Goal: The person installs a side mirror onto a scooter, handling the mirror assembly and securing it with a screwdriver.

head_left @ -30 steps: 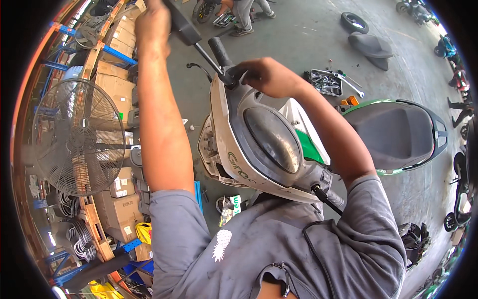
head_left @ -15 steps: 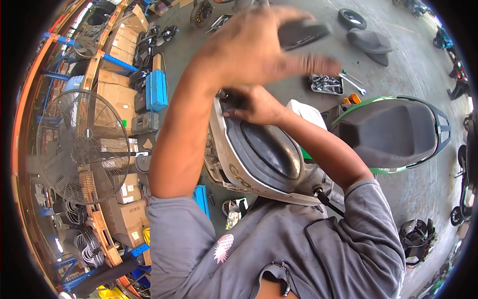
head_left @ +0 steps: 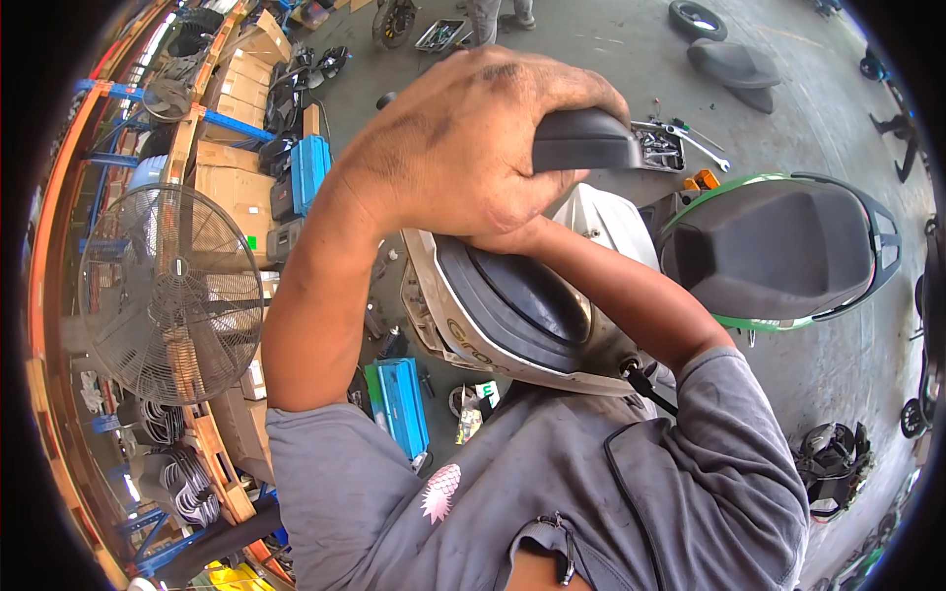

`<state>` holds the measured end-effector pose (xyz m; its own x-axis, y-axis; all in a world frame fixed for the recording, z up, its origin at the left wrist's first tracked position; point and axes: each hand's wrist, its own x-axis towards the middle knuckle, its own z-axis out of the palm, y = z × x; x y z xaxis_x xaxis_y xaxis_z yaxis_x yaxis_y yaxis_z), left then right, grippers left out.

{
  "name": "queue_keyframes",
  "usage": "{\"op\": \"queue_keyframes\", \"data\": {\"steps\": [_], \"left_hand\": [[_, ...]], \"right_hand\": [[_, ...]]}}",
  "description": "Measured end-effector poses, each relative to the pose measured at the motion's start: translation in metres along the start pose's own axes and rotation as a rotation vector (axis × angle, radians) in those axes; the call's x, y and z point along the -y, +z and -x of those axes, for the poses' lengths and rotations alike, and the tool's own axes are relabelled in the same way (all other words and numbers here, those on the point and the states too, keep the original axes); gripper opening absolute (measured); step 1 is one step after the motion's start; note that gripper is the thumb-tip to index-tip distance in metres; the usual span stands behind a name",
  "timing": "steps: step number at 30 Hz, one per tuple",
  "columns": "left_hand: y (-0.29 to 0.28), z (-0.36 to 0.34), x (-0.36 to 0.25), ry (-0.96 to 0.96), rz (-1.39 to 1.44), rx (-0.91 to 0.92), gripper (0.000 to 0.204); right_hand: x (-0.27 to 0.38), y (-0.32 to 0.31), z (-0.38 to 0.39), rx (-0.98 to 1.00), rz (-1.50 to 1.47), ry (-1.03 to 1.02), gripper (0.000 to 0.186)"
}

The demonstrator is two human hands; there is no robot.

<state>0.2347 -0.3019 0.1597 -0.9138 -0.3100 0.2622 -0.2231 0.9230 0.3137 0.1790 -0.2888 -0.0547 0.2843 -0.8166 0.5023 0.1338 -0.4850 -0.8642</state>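
Note:
My left hand [head_left: 463, 138], smudged dark, is closed on a black mirror [head_left: 586, 141] above the front of the white scooter [head_left: 448, 305], with thumb and fingers around its head. My right hand [head_left: 517, 233] is underneath my left, near the handlebar beside the dark dash panel [head_left: 527, 291]; its fingers are hidden, as is the mirror's mounting. A second black rod [head_left: 650, 389] stands at the other end of the handlebar, close to my body. The green-edged seat [head_left: 764, 246] lies to the right of the front cover.
A wire fan [head_left: 172, 295] and shelving with boxes [head_left: 232, 197] line the left. Blue toolboxes [head_left: 399, 404] sit below. A tray of tools [head_left: 658, 143], a tyre [head_left: 695, 20] and a loose seat [head_left: 734, 64] lie on the floor. Another person's legs [head_left: 483, 22] show at the top.
My left hand and the mirror have swung from the upper left to over the handlebar, toward the middle right, and lower. My right hand has shifted down and is now covered by my left.

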Motion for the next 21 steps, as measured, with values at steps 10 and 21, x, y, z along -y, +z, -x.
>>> {"op": "queue_keyframes", "data": {"steps": [10,21], "left_hand": [[-0.041,-0.033,0.060,-0.918,-0.394,-0.623,0.053],[-0.073,0.064,0.146,-0.546,1.278,-0.537,0.039]], "right_hand": [[0.002,0.003,-0.002,-0.106,0.332,0.052,0.073],[0.007,0.021,-0.005,-0.119,0.373,-0.074,0.046]]}}
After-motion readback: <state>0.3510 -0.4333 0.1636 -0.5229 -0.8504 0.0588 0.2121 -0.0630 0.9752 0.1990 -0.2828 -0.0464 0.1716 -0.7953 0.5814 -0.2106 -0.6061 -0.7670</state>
